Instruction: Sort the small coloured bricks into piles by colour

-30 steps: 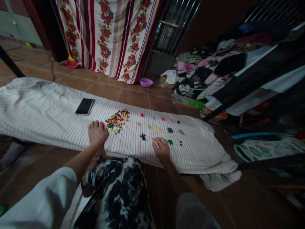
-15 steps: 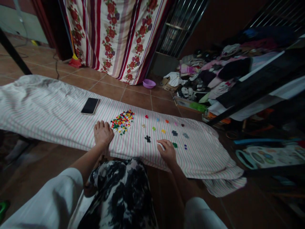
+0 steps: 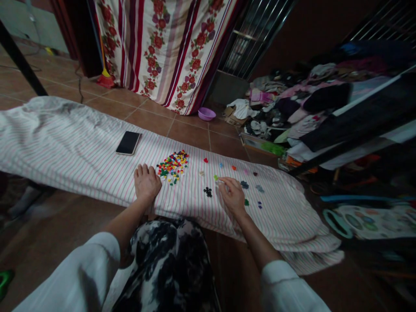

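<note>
The left hand (image 3: pixel 147 183) lies open on the striped sheet (image 3: pixel 65 134) beside a heap of coloured plastic pieces (image 3: pixel 173 167), the right hand's (image 3: pixel 232 197) fingertips (image 3: pixel 221 182) pinch together near scattered pieces (image 3: pixel 208 192), and a purple basin (image 3: pixel 206 114) sits on the floor tiles (image 3: pixel 191 134) beyond.

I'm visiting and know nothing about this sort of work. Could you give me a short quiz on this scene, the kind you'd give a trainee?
1. True or false: the black phone lies on the striped sheet.
2. Which is nearer the heap of multicoloured small pieces: the left hand or the right hand?
3. What colour is the bowl on the floor beyond the sheet?

Key: 1. True. 2. The left hand. 3. Purple.
</note>
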The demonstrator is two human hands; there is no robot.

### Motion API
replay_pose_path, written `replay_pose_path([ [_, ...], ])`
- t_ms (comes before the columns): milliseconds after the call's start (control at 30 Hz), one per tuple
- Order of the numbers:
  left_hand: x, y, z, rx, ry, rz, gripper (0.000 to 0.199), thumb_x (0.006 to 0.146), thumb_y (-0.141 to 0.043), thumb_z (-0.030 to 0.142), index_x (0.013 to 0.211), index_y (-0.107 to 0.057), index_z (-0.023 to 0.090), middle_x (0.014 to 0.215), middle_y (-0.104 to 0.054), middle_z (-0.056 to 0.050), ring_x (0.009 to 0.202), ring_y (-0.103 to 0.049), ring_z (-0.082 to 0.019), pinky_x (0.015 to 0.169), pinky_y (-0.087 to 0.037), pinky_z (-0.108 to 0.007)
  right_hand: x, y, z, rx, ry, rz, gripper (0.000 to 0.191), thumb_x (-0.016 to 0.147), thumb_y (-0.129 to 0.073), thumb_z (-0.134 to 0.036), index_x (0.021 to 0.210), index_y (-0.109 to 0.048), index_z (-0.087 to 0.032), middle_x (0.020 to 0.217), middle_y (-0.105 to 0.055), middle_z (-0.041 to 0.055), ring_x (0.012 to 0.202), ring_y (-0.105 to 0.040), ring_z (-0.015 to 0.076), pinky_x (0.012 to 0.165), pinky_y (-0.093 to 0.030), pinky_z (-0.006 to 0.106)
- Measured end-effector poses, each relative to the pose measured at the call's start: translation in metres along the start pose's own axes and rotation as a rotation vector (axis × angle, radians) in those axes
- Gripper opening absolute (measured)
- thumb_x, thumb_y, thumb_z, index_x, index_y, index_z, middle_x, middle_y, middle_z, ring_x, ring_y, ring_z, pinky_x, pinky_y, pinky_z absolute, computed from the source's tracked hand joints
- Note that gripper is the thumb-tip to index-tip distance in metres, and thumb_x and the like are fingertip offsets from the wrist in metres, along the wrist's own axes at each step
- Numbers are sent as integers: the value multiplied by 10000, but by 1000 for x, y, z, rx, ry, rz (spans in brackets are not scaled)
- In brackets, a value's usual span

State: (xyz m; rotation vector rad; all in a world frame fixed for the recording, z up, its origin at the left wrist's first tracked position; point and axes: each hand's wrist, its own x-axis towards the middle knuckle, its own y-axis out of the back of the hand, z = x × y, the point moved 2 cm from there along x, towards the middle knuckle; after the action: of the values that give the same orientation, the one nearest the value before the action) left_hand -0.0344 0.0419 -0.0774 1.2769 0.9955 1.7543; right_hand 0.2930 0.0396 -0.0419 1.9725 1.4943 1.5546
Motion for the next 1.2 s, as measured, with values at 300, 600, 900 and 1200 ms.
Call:
replay_pose_path([
  [300, 1, 2, 1, -20, 7, -10, 354, 896, -391, 261, 1099, -623, 86, 1319, -583, -233, 1331, -466, -380, 1093, -351, -506, 83, -104, -56, 49, 112, -355, 256, 900, -540, -225, 1032, -759, -245, 1022, -699, 71, 972, -607, 221, 933, -470, 378],
  [600, 3, 2, 3, -52, 19, -35, 363, 886, -418, 258, 1146, -621, 106, 1350, -575, -230, 1351, -446, -398, 1082, -345, -551, 122, -171, -83, -123, 48, -465, 300, 913, -521, -176, 1077, -763, -242, 984, -648, 84, 1020, -528, 233, 945, -431, 355],
  [900, 3, 0, 3, -3, 4, -34, 363, 898, -415, 260, 1131, -616, 68, 1355, -565, -244, 1340, -456, -409, 1092, -353, -516, 124, -177, -86, -198, -27, -536, 252, 919, -544, -177, 1061, -748, -220, 1083, -652, 115, 1064, -536, 260, 921, -435, 355],
  [1200, 3, 1, 3, 5, 4, -17, 328, 893, -427, 264, 1103, -621, 104, 1330, -589, -216, 1332, -469, -399, 1078, -366, -517, 129, -183, -82, -163, -25, -515, 237, 916, -553, -172, 1083, -713, -226, 1053, -662, 104, 1035, -538, 251, 919, -427, 364],
])
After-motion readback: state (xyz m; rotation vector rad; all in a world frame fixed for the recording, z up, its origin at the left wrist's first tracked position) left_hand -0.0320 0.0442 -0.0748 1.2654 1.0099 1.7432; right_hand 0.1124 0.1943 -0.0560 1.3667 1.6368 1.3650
